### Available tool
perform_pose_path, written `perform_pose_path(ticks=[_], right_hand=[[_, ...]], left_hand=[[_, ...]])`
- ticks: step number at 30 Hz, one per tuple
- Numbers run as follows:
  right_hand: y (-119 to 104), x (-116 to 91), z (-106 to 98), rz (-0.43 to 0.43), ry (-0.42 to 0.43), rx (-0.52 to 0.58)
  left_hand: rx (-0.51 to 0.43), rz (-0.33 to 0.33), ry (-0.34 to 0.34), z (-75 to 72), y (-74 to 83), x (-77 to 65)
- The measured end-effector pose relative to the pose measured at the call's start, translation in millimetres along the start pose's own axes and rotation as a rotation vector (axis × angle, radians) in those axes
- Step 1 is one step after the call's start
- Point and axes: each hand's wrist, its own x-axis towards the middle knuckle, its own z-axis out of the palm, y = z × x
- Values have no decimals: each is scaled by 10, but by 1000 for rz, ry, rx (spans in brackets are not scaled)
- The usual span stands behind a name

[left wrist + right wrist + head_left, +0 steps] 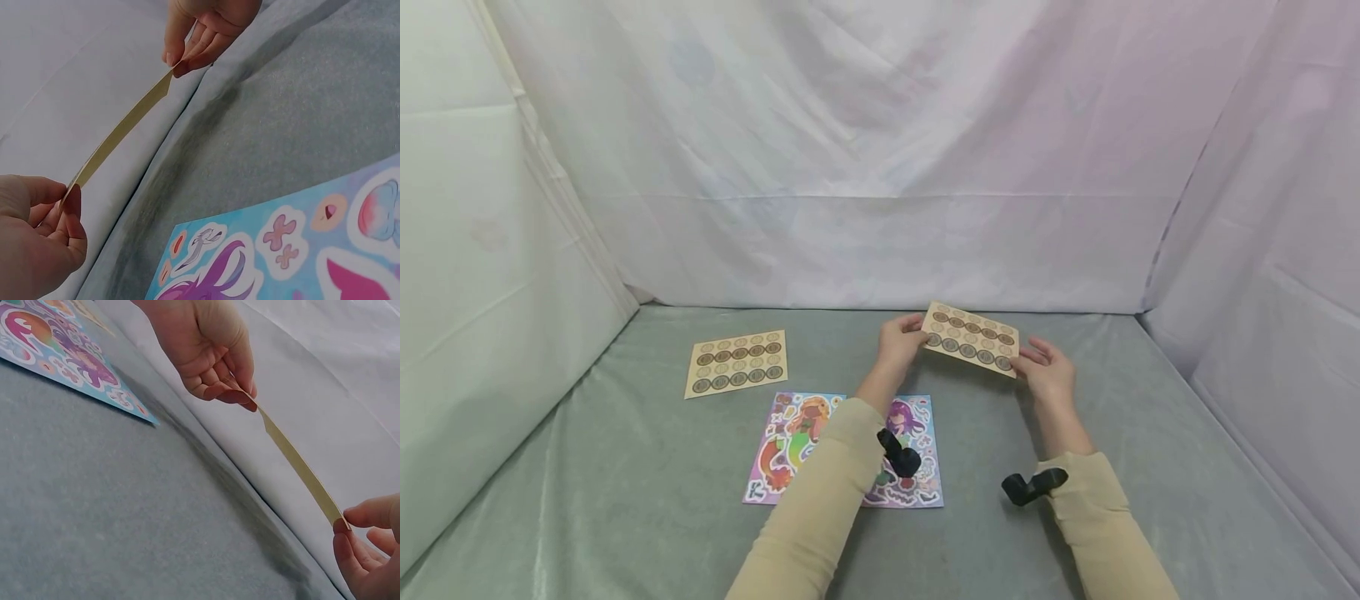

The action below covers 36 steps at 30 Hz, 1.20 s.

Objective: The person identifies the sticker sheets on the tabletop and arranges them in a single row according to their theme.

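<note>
A tan sticker sheet [972, 337] printed with rows of round coin-like designs is held off the table, slightly bent. My left hand [898, 343] pinches its left edge between thumb and fingers. At the opposite edge, my right hand [1048, 373] pinches it the same way. Both wrist views show the sheet almost edge-on, as a thin strip [128, 131] stretched between the two hands. Below the left forearm lie colourful mermaid sticker sheets [786, 450], partly covered by the sleeve.
A second tan coin sticker sheet [737, 364] lies flat to the left on the grey cloth-covered table [625, 500]. White curtains [865, 167] hang at the back and along both sides. A small black device sits on each sleeve cuff.
</note>
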Motion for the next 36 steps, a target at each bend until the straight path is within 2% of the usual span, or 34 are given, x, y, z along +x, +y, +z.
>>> perform_pose_path(ticks=[17, 26, 36], right_hand=[[-139, -113, -106, 27, -76, 58], [-175, -222, -167, -1, -117, 58], [-164, -303, -270, -25, -170, 47]], left_hand=[[-121, -30, -54, -94, 95, -118], [-125, -8, -97, -177, 116, -208], [-196, -13, -153, -261, 158, -348]])
